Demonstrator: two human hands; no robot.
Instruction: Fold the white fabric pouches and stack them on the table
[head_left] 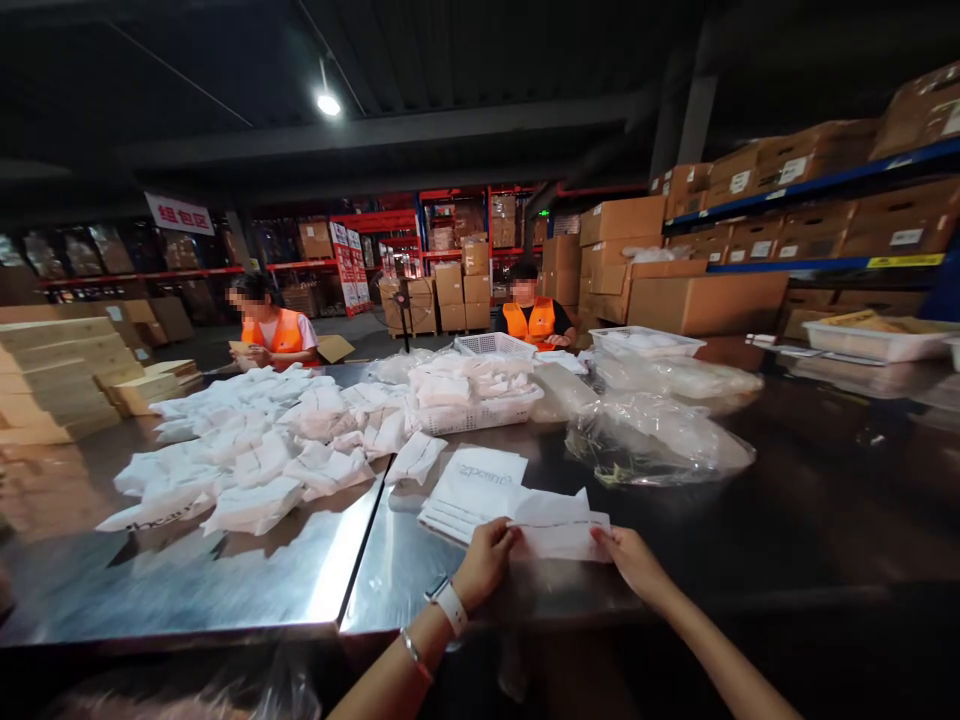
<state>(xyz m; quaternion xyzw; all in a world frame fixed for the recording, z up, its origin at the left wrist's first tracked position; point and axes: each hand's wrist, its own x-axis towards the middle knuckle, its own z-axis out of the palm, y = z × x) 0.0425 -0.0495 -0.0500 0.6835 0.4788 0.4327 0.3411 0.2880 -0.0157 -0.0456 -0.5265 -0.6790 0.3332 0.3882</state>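
Between my hands is a white pouch (pixel 562 525) with a dark printed line along it, held just above the table's front part. My left hand (pixel 487 560), with a white watch on the wrist, pinches its left end. At the right end, my right hand (pixel 634 560) grips the edge between thumb and fingers. Partly behind the held pouch lies a stack of flat white pouches (pixel 480 480) with grey lettering. A single filled pouch (pixel 416 457) rests to the left of that stack.
Many filled white pouches (pixel 255 455) cover the left metal table. A white basket (pixel 480 410) holds more of them. Clear plastic bags (pixel 660 440) lie at right. Two people in orange vests sit across the table. Flat cartons (pixel 60 380) are stacked at far left.
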